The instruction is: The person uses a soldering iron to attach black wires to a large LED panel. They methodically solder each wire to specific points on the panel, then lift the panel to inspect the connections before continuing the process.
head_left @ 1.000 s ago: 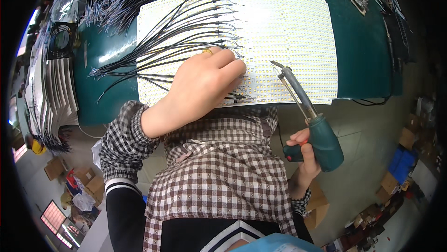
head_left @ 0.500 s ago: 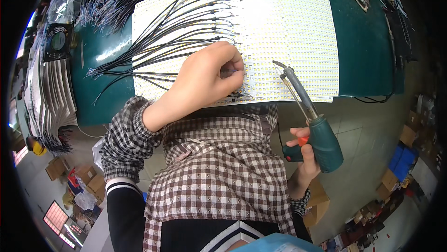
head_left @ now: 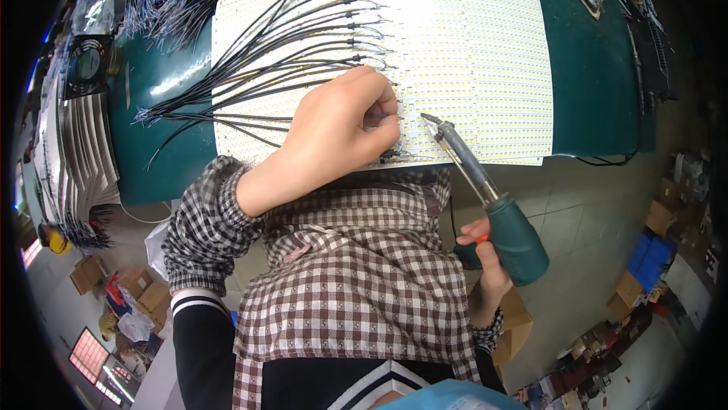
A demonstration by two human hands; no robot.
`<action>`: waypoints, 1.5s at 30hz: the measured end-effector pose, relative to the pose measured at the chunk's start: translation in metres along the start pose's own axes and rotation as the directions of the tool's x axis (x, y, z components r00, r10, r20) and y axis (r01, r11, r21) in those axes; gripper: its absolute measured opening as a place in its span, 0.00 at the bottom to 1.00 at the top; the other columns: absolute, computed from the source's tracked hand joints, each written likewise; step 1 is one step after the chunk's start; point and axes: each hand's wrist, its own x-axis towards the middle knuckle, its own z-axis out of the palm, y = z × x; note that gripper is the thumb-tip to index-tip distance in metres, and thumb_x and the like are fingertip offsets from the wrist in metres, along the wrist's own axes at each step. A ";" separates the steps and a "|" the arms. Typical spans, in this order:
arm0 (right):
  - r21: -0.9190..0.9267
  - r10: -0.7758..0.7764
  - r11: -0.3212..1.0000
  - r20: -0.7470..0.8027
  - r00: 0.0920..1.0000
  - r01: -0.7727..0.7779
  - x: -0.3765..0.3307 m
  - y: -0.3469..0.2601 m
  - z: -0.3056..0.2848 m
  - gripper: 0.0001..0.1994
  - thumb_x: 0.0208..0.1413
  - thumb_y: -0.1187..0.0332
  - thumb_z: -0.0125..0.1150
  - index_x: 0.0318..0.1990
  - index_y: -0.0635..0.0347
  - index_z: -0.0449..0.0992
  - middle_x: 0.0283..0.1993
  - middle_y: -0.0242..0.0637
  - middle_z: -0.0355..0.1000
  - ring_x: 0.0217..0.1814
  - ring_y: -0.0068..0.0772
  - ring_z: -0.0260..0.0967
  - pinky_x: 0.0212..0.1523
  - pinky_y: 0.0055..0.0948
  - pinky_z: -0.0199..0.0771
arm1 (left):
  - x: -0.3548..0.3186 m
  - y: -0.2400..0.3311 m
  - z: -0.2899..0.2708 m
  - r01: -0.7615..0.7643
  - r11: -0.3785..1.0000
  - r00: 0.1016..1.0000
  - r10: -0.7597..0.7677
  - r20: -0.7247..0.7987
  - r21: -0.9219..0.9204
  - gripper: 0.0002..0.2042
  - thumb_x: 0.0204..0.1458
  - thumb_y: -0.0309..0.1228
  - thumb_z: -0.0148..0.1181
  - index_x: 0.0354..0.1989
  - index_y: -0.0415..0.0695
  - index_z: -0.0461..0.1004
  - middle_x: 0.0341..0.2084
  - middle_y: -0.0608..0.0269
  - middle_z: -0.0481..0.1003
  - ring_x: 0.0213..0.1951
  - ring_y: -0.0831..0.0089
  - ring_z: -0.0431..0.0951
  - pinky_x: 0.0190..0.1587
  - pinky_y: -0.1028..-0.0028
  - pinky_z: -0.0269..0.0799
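The right hand (head_left: 489, 262), fingers closed round the green soldering gun (head_left: 518, 239), had swung its tip leftward, now near the left hand (head_left: 334, 118) at three o'clock, bringing heat closer to that spot. The left fingers curled close together over the white LED panel (head_left: 508, 69); whether they pinched a black cable (head_left: 208, 84) I couldn't tell.

Bright; glare on 2 surfaces (panel (head_left: 493, 69), table (head_left: 595, 92)); edges curved, corners black.
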 end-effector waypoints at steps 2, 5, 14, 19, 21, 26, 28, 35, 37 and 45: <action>0.054 -0.027 0.998 -0.010 1.000 0.028 0.001 0.002 0.000 0.19 0.49 0.67 0.67 0.42 0.74 0.70 0.32 0.45 0.74 0.32 0.34 0.74 0.34 0.29 0.78 | 0.000 0.001 0.001 -0.010 1.000 1.000 0.010 -0.004 0.012 0.05 0.41 0.25 0.58 0.25 0.40 0.70 0.22 0.58 0.71 0.24 0.62 0.74 0.27 0.67 0.69; -0.022 -0.126 0.992 0.063 0.990 0.127 0.001 0.014 -0.010 0.21 0.46 0.71 0.71 0.44 0.74 0.70 0.30 0.42 0.75 0.32 0.31 0.75 0.34 0.27 0.79 | -0.001 0.000 0.001 -0.035 0.998 0.999 0.034 0.016 0.048 0.05 0.41 0.22 0.58 0.26 0.39 0.69 0.22 0.61 0.69 0.22 0.72 0.71 0.25 0.75 0.67; 0.008 -0.028 1.000 0.023 0.999 0.028 0.001 0.004 -0.003 0.17 0.45 0.72 0.71 0.39 0.73 0.73 0.29 0.39 0.76 0.29 0.27 0.74 0.34 0.24 0.77 | -0.003 0.001 0.005 -0.082 0.995 0.994 0.086 -0.065 0.063 0.05 0.39 0.25 0.59 0.24 0.41 0.68 0.21 0.59 0.70 0.23 0.62 0.73 0.26 0.66 0.68; -0.006 -0.011 1.000 0.021 1.000 0.011 -0.001 0.002 -0.003 0.16 0.45 0.72 0.71 0.39 0.72 0.74 0.29 0.39 0.76 0.30 0.27 0.74 0.34 0.25 0.76 | -0.002 0.005 0.004 -0.085 0.993 0.995 0.089 -0.052 0.080 0.06 0.40 0.25 0.59 0.24 0.41 0.68 0.22 0.59 0.70 0.25 0.62 0.73 0.27 0.66 0.68; 0.016 0.012 1.000 0.004 1.000 -0.012 -0.001 -0.001 -0.002 0.16 0.45 0.72 0.71 0.39 0.72 0.74 0.30 0.38 0.76 0.30 0.27 0.74 0.34 0.25 0.76 | -0.001 0.007 0.004 -0.084 0.993 0.995 0.088 -0.042 0.084 0.06 0.40 0.25 0.58 0.24 0.41 0.68 0.22 0.60 0.70 0.25 0.61 0.73 0.27 0.66 0.68; -0.037 -0.008 0.999 0.042 0.999 0.010 0.006 -0.002 -0.002 0.18 0.44 0.72 0.72 0.41 0.72 0.73 0.30 0.38 0.75 0.30 0.27 0.74 0.34 0.25 0.76 | 0.004 0.006 0.001 -0.061 0.995 0.997 0.064 -0.034 0.080 0.05 0.40 0.25 0.58 0.24 0.41 0.68 0.22 0.60 0.70 0.25 0.61 0.73 0.27 0.66 0.68; -0.029 -0.001 1.000 0.036 0.999 0.002 0.009 -0.002 0.000 0.19 0.44 0.73 0.72 0.42 0.72 0.73 0.30 0.38 0.75 0.30 0.26 0.74 0.33 0.24 0.76 | 0.007 0.005 0.000 -0.063 0.995 0.997 0.066 -0.039 0.080 0.05 0.40 0.25 0.58 0.24 0.41 0.68 0.22 0.60 0.70 0.25 0.61 0.73 0.27 0.66 0.68; -0.087 0.007 0.996 0.029 1.000 -0.005 0.005 0.002 -0.004 0.19 0.45 0.71 0.72 0.42 0.72 0.73 0.29 0.37 0.75 0.30 0.26 0.74 0.35 0.25 0.75 | 0.008 0.005 -0.001 -0.068 0.994 0.997 0.072 -0.039 0.081 0.05 0.40 0.26 0.58 0.24 0.41 0.68 0.22 0.60 0.70 0.25 0.60 0.73 0.27 0.65 0.68; -0.104 0.009 0.995 0.022 1.000 -0.007 0.004 0.002 -0.004 0.19 0.45 0.70 0.72 0.42 0.72 0.73 0.28 0.37 0.76 0.29 0.26 0.74 0.36 0.26 0.74 | 0.008 0.006 -0.001 -0.060 0.995 0.997 0.063 -0.035 0.077 0.05 0.40 0.26 0.58 0.24 0.41 0.68 0.22 0.60 0.70 0.25 0.60 0.73 0.27 0.65 0.68; -0.119 -0.030 0.992 0.036 0.999 0.034 -0.001 0.007 -0.011 0.21 0.45 0.69 0.72 0.42 0.73 0.72 0.26 0.37 0.76 0.29 0.27 0.74 0.36 0.26 0.74 | 0.003 0.007 0.001 -0.051 0.994 0.998 0.053 -0.023 0.096 0.05 0.40 0.26 0.58 0.23 0.41 0.67 0.22 0.59 0.70 0.25 0.59 0.72 0.27 0.64 0.68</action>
